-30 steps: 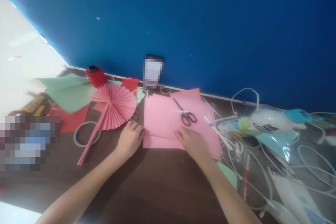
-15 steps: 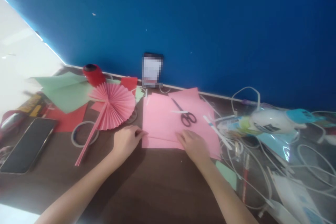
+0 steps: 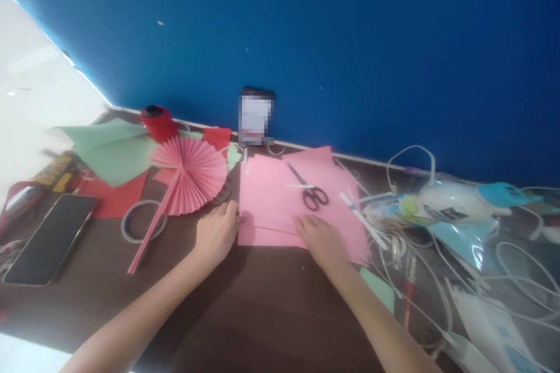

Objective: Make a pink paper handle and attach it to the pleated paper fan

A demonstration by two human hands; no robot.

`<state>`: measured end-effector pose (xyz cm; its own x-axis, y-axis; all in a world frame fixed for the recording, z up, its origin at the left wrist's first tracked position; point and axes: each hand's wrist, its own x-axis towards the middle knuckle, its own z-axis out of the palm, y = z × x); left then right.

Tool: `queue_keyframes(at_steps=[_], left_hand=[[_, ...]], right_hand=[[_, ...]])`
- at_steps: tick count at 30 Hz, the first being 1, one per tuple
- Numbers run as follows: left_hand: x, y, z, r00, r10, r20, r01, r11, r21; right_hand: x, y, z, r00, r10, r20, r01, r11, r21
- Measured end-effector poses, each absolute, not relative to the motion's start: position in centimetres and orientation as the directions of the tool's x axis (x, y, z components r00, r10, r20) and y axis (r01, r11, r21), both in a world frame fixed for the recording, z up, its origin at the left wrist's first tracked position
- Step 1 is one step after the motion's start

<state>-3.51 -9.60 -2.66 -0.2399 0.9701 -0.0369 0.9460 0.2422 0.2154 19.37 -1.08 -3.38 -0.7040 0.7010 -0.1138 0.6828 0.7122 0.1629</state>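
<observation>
Sheets of pink paper (image 3: 269, 186) lie overlapped in the middle of the table, with a crease or edge running along their near side. At their left edge my left hand (image 3: 217, 232) is closed, thumb and finger pinching the paper. My right hand (image 3: 321, 240) bends its fingers over the near edge of the pink paper, holding it; the fingertips are partly hidden. Dark-handled scissors (image 3: 314, 198) rest on top of the sheets beyond my right hand. A pleated pink paper fan (image 3: 192, 175) with a long handle lies left of my left hand.
Left are a roll of tape (image 3: 128, 232), a black phone (image 3: 51, 240), green paper (image 3: 116, 157) and a red cylindrical object (image 3: 158, 123). White cables (image 3: 444, 297), a white bottle (image 3: 450, 201) and a red pencil (image 3: 410, 291) crowd the right. A blurred-out device (image 3: 256, 116) leans on the blue wall (image 3: 306, 41).
My left hand has shifted slightly forward along the paper's left edge, its fingers more drawn together. My right hand stays in about the same place. The view has moved a little.
</observation>
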Motion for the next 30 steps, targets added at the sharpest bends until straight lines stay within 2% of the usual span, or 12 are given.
queue_keyframes(at_steps=[2, 4, 6, 8, 11, 14, 16, 18, 20, 22, 30], left_hand=[[-3.3, -9.9, -3.0, -0.135, 0.987, 0.088, 0.978, 0.118, 0.172], [-3.1, -10.3, -3.4, 0.097, 0.98, 0.176, 0.983, -0.122, 0.138], [-2.7, -10.5, -3.9, 0.306, 0.935, 0.178, 0.936, -0.329, 0.121], [-2.2, -10.6, -4.4, 0.387, 0.914, 0.124, 0.91, -0.401, 0.11], [-1.5, -10.9, -4.7, 0.41, 0.909, 0.072, 0.906, -0.415, 0.083], [-0.9, -11.1, -4.6, 0.463, 0.882, 0.086, 0.881, -0.468, 0.063], [-0.6, -11.3, -4.6, 0.466, 0.879, 0.101, 0.879, -0.473, 0.062], [-0.4, -11.4, -4.8, 0.436, 0.891, 0.127, 0.892, -0.446, 0.072], [-0.2, -11.6, -5.1, 0.397, 0.905, 0.153, 0.906, -0.413, 0.09], [0.0, -11.7, -5.4, 0.358, 0.919, 0.166, 0.919, -0.378, 0.11], [1.1, -11.9, -5.0, 0.294, 0.949, 0.111, 0.95, -0.303, 0.075]], right_hand=[[19.2, -1.2, -3.3, -0.696, 0.706, -0.129, 0.682, 0.707, 0.186], [19.3, -1.3, -3.3, -0.694, 0.707, -0.137, 0.678, 0.705, 0.207], [19.4, -1.2, -3.6, -0.695, 0.706, -0.131, 0.676, 0.705, 0.214], [19.5, -1.1, -4.0, -0.699, 0.706, -0.115, 0.68, 0.705, 0.202], [19.5, -0.8, -4.4, -0.655, 0.754, -0.044, 0.74, 0.652, 0.163], [19.2, -1.1, -4.1, -0.525, 0.837, 0.155, 0.85, 0.506, 0.144], [18.9, -1.9, -3.7, -0.497, 0.815, 0.299, 0.866, 0.486, 0.114], [18.7, -3.2, -3.5, -0.573, 0.729, 0.374, 0.802, 0.592, 0.074], [18.6, -4.8, -3.6, -0.695, 0.608, 0.383, 0.672, 0.739, 0.045], [18.5, -6.1, -4.1, -0.757, 0.537, 0.372, 0.585, 0.811, 0.021], [18.8, -6.9, -5.2, -0.784, 0.575, 0.234, 0.564, 0.817, -0.12]])
